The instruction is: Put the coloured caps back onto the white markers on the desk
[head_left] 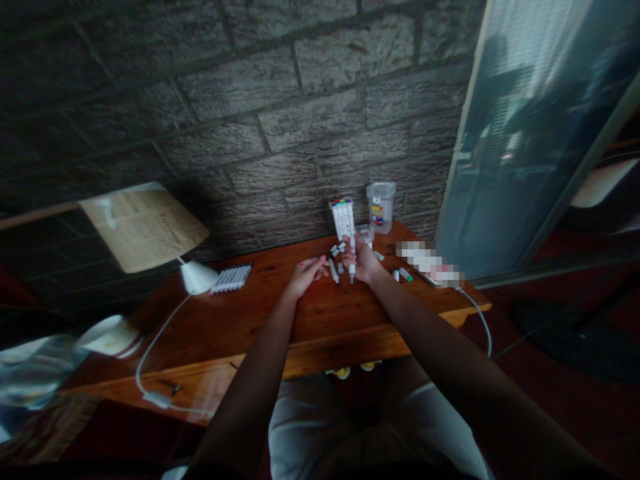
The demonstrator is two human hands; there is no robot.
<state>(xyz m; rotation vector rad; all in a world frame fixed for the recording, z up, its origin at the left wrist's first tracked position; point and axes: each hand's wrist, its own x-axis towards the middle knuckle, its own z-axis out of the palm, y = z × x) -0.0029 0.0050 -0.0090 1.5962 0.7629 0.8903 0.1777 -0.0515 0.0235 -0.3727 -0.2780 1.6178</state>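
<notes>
My right hand (364, 261) is closed around a white marker (352, 255), held upright over the wooden desk (260, 333). My left hand (307, 273) rests on the desk just left of it, fingers curled; I cannot make out anything in them. Several loose markers and caps (336, 262) lie between and around my hands. A clear box of upright markers (343, 217) stands just behind them by the wall. A row of white markers (231, 278) lies flat further left.
A clear lidded container (381, 206) stands at the back right. A lamp (150, 230) with a white cord (150, 350) occupies the desk's left. A white cable (479, 319) hangs off the right edge. A brick wall is behind, a glass panel to the right.
</notes>
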